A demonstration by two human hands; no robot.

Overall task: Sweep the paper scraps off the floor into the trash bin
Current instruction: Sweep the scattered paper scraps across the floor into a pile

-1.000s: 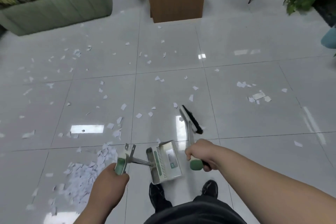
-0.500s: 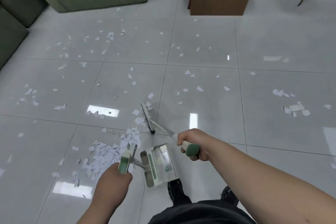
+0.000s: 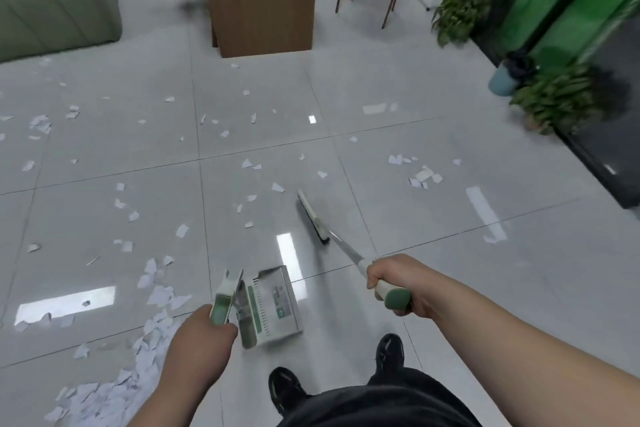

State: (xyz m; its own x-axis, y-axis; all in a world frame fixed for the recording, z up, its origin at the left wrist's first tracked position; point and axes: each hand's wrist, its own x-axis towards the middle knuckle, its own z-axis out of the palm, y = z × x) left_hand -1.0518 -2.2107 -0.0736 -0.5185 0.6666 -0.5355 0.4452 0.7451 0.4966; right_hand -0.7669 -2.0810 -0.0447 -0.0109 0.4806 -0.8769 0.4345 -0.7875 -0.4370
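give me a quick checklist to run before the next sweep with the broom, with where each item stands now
1. Right hand grips the broom handle: ok.
2. Left hand holds the dustpan by its handle: ok.
3. Broom head set right of the loose scraps, for a stroke toward the pile: ok.
4. Dustpan mouth at the pile: not ok, it hangs to the pile's right.
5. Scraps all gathered: not ok, many lie scattered across the tiles.
6. Trash bin within reach: cannot tell, none in view.
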